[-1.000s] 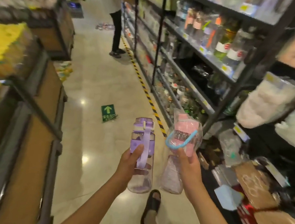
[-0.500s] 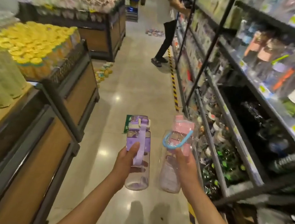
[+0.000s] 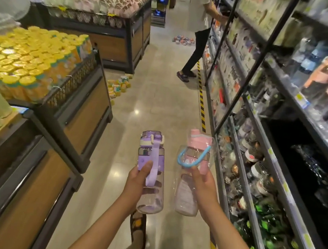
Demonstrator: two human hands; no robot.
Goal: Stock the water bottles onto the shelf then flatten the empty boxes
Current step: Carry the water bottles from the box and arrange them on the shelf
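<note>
One camera sits on the person's head. It looks forward and down along the shop floor (image 3: 160, 104). The left hand (image 3: 138, 183) and right hand (image 3: 203, 184) are very near, low in the middle of the frame. The shelves (image 3: 285, 186) run up the right side.

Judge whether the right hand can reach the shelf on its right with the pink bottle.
Probably yes. The right hand, gripping the pink bottle, is in the open aisle beside the shelf, with nothing between them; a dark gap on the shelf looks free.
</note>
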